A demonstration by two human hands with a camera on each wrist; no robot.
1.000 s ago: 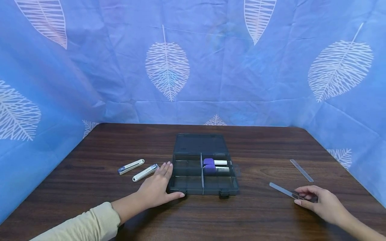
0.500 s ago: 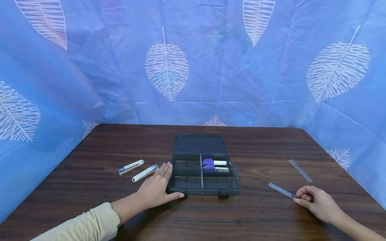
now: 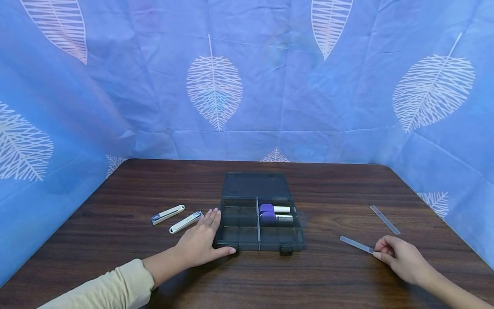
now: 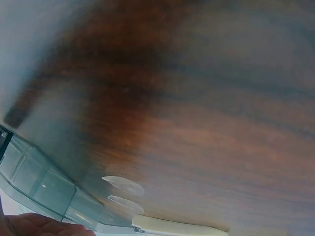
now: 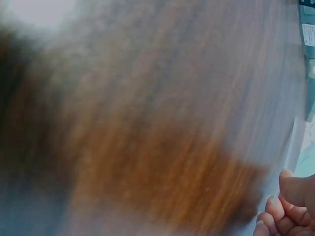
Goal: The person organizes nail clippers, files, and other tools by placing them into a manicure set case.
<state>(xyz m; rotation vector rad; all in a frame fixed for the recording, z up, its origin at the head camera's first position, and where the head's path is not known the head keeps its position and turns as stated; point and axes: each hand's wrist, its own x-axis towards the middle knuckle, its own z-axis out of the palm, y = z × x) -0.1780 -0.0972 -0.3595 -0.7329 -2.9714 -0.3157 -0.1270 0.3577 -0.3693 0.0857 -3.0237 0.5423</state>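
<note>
My left hand (image 3: 197, 244) rests with straight fingers against the left side of a dark see-through case (image 3: 239, 234), its thumb along the front edge. The case's lid lies open toward the back. Two purple nail polish bottles, one with a white cap (image 3: 281, 209) and one with a silver cap (image 3: 284, 218), lie in the right half. My right hand (image 3: 403, 259) pinches one end of a clear nail file (image 3: 356, 244) between thumb and fingers, the free end pointing left toward the case. In the right wrist view the thumb (image 5: 298, 189) presses on the file (image 5: 294, 145).
A second clear nail file (image 3: 385, 219) lies on the table behind my right hand. Two white nail clippers lie left of the case, one farther out (image 3: 167, 214) and one (image 3: 186, 222) by my left fingertips. A blue leaf-print cloth (image 3: 247, 94) surrounds the brown table (image 3: 324, 279).
My right hand has closed its fingers more on the nail file and shifted slightly left with it. The left hand and the case have stayed where they were.
</note>
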